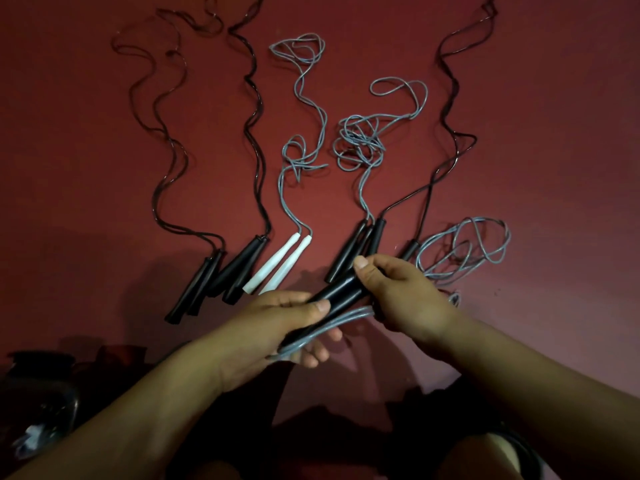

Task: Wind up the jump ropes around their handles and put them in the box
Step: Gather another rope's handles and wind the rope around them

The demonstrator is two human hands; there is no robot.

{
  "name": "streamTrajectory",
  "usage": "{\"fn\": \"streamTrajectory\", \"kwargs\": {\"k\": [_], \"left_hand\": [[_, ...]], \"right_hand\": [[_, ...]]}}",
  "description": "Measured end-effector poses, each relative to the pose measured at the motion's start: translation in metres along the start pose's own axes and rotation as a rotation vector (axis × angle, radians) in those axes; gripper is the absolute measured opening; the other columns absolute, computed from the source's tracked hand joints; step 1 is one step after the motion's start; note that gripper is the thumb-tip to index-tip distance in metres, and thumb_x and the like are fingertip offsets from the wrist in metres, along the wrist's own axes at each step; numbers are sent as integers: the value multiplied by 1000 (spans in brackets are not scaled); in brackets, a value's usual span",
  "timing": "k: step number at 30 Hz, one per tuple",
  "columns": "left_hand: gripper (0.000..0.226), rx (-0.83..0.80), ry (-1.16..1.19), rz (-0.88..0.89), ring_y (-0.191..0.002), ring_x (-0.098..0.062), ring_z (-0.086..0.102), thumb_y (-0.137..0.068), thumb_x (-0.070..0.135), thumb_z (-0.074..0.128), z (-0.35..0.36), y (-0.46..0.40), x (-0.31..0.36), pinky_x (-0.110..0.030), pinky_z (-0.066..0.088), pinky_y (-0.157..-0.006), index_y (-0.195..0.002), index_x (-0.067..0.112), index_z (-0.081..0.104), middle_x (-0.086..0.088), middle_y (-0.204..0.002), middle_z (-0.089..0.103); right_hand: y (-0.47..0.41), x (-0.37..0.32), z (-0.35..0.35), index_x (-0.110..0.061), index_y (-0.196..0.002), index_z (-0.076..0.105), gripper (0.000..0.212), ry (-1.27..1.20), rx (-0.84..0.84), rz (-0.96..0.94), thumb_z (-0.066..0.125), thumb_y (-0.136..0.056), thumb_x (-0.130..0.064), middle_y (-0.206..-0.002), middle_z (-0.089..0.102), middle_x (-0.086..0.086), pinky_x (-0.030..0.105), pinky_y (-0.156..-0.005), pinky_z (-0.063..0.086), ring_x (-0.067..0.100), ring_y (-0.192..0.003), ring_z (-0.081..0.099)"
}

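Note:
My left hand (277, 327) grips the lower end of a pair of black handles (337, 294) together with a few strands of grey rope (332, 323) lying along them. My right hand (398, 292) holds the upper end of the same handles, thumb on top. The rest of that grey rope (464, 247) lies in loose loops on the red floor to the right. Several other jump ropes lie stretched out beyond my hands: black-handled ones (197, 282) at the left, a white-handled grey one (277, 268) in the middle, black handles (349, 251) with a tangled grey rope (360, 140).
A dark container (38, 407) with something pale inside stands at the lower left edge. My knee (491, 459) shows at the bottom right. The ropes run far up the red floor (554, 116), with bare floor at the right.

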State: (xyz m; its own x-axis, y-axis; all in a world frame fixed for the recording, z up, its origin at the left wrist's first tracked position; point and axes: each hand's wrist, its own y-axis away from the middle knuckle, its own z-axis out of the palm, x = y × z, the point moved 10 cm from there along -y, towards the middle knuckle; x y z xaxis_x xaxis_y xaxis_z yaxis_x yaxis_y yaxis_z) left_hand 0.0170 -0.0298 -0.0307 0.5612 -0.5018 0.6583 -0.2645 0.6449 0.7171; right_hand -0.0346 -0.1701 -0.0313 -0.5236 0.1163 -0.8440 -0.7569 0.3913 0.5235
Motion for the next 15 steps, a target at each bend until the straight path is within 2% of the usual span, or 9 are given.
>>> {"fn": "streamTrajectory", "kwargs": {"k": [3,6,8,11,13,15], "left_hand": [[23,24,-157,60,-50,-15,55,-97,24,54,-2,5,5,-24,44,-48,-105,12,72,-13,-90,75],[23,60,-256,83,-42,-11,45,-101,26,51,-4,7,9,-22,36,-42,-106,14,69,-7,-81,73],[23,48,-290,88,-40,-10,40,-102,25,50,-2,8,12,-21,32,-41,-99,8,66,-4,-71,68],[30,51,-305,57,-39,-10,33,-101,23,51,-7,6,11,-22,27,-42,-80,4,57,0,-51,51],[32,58,-361,33,-41,-10,32,-100,26,53,-16,4,11,-21,27,-42,-75,6,54,-1,-50,41],[33,65,-413,11,-40,-11,33,-100,27,55,-29,1,10,-20,28,-40,-79,2,53,-2,-51,38]], "right_hand": [[0,1,6,2,-89,54,40,-24,-9,8,50,-100,-36,-47,42,-12,15,-38,29,2,-38,35],[-1,-4,9,-8,-85,57,32,7,-6,-33,54,-97,-38,-49,46,-12,16,-41,32,2,-40,38],[-2,-7,8,-14,-82,58,29,40,1,-68,56,-95,-40,-52,47,-11,17,-44,34,1,-43,40],[-2,-16,7,-9,-91,61,28,21,-41,-90,59,-94,-37,-57,53,-7,15,-43,35,0,-42,42],[-2,-21,6,-10,-102,61,30,-31,-130,-92,62,-89,-38,-52,53,-6,14,-39,32,0,-39,42],[-5,-22,3,-16,-106,62,39,24,-239,-113,66,-82,-47,-49,51,-5,18,-40,31,5,-39,40]]}}
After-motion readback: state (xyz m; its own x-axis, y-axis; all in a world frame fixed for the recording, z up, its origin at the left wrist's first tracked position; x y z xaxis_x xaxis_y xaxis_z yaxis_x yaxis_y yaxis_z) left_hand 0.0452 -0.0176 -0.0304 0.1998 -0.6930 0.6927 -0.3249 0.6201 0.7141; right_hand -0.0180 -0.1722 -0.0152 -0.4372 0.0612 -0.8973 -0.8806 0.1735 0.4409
